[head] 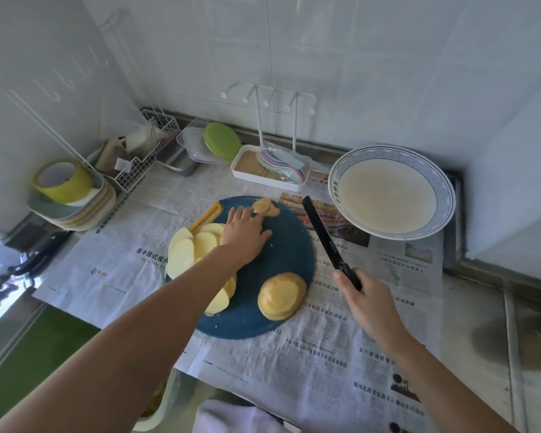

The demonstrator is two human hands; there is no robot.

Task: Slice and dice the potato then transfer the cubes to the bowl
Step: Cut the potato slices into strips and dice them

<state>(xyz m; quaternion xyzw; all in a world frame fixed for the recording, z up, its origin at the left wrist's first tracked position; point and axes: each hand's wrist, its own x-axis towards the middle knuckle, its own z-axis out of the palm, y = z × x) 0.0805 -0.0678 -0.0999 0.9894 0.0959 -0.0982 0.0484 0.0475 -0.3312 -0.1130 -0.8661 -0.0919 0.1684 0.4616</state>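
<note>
One knife (325, 239) in rt hand (367, 303) btw board (286, 256) & bowl (444, 189); tape (64, 182) far left.

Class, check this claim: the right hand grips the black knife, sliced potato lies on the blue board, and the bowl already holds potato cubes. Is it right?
Not quite. The head view shows the bowl with no potato in it. The rest stands: the right hand grips the black knife, and sliced potato lies on the blue board.

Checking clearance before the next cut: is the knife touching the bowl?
Apart. The head view shows a strip of newspaper between the knife, gripped by the right hand, and the rim of the bowl.
</note>
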